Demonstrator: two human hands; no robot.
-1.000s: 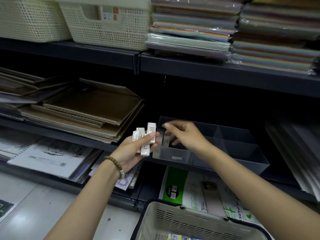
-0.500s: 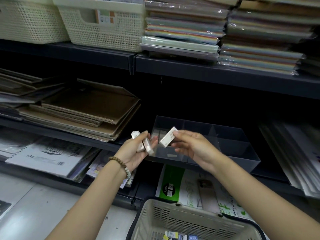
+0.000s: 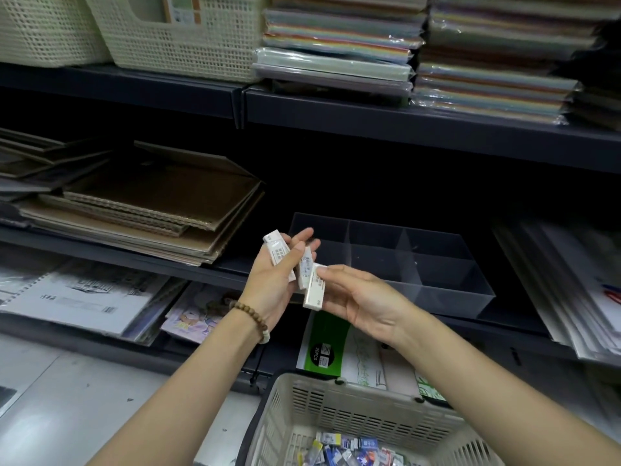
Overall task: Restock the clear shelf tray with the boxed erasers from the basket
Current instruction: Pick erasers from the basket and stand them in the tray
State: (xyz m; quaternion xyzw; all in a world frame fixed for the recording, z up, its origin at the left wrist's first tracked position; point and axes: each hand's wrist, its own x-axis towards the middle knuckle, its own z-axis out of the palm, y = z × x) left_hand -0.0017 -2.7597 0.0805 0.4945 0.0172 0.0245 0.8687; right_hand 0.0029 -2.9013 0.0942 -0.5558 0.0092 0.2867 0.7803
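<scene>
1. Dead centre: one white eraser box is pinched in the right hand.
2. At its 11 o'clock, the left hand holds more boxed erasers under its thumb.
3. At 3 o'clock, the clear tray sits on the dark shelf.
4. The basket is at 6 o'clock, the pale floor at 7, cardboard sheets at 10 and paper stacks at 1.

- The boxed erasers are white with fine grey print.
- The shelf tray is clear with a smoky grey tint.
- The basket is cream, with slotted walls and a dark rim.
- The bracelet has brown beads.
- The shelf is dark blue-grey.
- The paper stacks have rainbow-striped edges.
- The cardboard is brown.
</scene>
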